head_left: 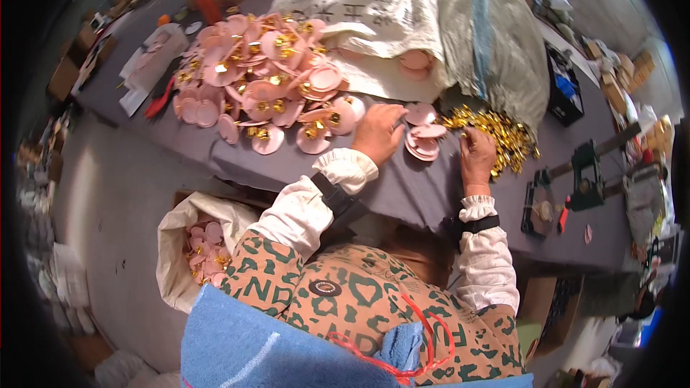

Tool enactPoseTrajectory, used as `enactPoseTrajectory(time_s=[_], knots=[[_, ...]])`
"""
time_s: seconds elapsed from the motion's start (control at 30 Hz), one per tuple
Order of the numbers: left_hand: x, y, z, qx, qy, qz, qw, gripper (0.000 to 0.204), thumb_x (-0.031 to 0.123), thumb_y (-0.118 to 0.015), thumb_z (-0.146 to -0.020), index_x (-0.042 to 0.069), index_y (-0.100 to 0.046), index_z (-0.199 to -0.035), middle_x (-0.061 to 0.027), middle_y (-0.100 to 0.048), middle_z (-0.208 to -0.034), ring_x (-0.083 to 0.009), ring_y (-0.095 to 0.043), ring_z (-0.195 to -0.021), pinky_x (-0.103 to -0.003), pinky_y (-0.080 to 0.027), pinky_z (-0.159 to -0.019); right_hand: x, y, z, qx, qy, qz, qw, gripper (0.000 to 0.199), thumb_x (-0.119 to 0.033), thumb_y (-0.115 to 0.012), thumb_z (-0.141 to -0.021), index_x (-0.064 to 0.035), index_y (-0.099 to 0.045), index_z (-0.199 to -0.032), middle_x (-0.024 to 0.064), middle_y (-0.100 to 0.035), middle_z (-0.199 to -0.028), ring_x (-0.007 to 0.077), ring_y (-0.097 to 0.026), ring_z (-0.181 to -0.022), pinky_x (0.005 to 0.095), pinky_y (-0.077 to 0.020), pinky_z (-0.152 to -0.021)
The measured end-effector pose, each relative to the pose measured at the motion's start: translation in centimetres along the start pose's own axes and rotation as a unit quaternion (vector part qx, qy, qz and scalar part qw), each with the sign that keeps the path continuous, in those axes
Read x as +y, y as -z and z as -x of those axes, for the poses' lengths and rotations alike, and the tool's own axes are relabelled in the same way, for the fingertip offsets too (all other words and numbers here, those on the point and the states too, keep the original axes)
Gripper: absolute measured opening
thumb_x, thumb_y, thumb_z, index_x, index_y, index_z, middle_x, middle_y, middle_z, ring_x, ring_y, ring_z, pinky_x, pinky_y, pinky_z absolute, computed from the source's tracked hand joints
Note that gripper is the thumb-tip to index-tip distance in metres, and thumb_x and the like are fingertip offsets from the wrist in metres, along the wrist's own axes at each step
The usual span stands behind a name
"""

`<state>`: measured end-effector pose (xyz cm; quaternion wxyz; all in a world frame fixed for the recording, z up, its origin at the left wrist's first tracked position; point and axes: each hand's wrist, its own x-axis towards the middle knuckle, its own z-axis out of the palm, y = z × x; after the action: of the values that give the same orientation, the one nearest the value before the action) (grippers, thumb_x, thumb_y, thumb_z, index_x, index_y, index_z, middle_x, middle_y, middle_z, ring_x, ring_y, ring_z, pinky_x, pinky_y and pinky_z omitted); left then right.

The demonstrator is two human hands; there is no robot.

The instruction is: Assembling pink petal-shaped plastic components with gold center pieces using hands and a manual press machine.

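Observation:
My left hand (379, 134) is over the dark tabletop, just left of a small stack of pink discs (422, 145). Its fingers are curved, with a gap between thumb and forefinger, and I see nothing held there. At the near left edge of a heap of small shiny gold pieces (509, 142) is my right hand (477, 154). Its fingertips are pressed together, and whatever is between them is too small to make out. Another pink disc (420, 114) lies just behind the stack. To the left spreads a large pile of pink discs with gold fittings (262, 82).
Two bulging woven sacks, one white (359, 25) and one greyish with a blue stripe (467, 36), stand behind. A green metal hand press (586, 172) and black bin (564, 90) are at the right. An open sack (172, 244) of pink pieces sits below the table's left edge.

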<state>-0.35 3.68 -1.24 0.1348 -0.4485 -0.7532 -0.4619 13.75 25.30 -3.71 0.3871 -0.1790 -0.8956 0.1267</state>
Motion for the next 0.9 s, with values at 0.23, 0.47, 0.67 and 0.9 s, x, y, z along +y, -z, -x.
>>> enactPoseTrajectory(time_s=[0.23,0.47,0.67,0.9], knots=[[-4.8,-6.8,-4.6,-0.057,0.067,-0.08,0.993,0.027,0.009,-0.061,-0.079,0.008,-0.068,-0.104,-0.0138,-0.067,-0.104,-0.0333,-0.061,-0.099,-0.041,-0.048,-0.09,0.0,-0.2,5.0,0.055,-0.041,-0.141,0.988,0.023,-0.004,-0.069,-0.079,-0.0036,-0.066,-0.102,0.0124,-0.067,-0.102,0.0295,-0.063,-0.097,0.0363,-0.0492,-0.088],[-5.5,-9.1,-8.4,-0.34,0.111,-0.117,0.927,0.058,0.028,-0.069,-0.074,0.015,-0.057,-0.13,-0.0162,-0.061,-0.123,-0.0331,-0.06,-0.111,-0.038,-0.046,-0.097,-0.9,1.1,5.1,0.052,-0.007,-0.047,0.998,0.026,-0.006,-0.071,-0.075,-0.0072,-0.065,-0.1,0.0084,-0.066,-0.099,0.0295,-0.058,-0.103,0.0405,-0.0441,-0.093],[-4.1,-8.6,-9.5,-0.464,0.004,-0.254,0.849,0.069,0.025,-0.077,-0.068,0.018,-0.052,-0.132,-0.0159,-0.064,-0.106,-0.0327,-0.06,-0.107,-0.041,-0.048,-0.092,-0.9,1.2,5.2,0.033,0.026,-0.029,0.999,0.025,-0.008,-0.073,-0.074,-0.0083,-0.065,-0.098,0.0075,-0.065,-0.099,0.0277,-0.059,-0.103,0.04,-0.0434,-0.094],[-3.6,-3.5,-7.5,-0.209,0.164,0.056,0.962,0.026,0.014,-0.075,-0.078,0.0,-0.061,-0.095,-0.0089,-0.067,-0.078,-0.0157,-0.063,-0.068,-0.029,-0.05,-0.061,-2.0,1.9,4.7,0.096,-0.035,-0.146,0.984,0.02,0.004,-0.068,-0.08,-0.0006,-0.065,-0.1,0.0125,-0.064,-0.099,0.0249,-0.064,-0.09,0.0318,-0.053,-0.078]])
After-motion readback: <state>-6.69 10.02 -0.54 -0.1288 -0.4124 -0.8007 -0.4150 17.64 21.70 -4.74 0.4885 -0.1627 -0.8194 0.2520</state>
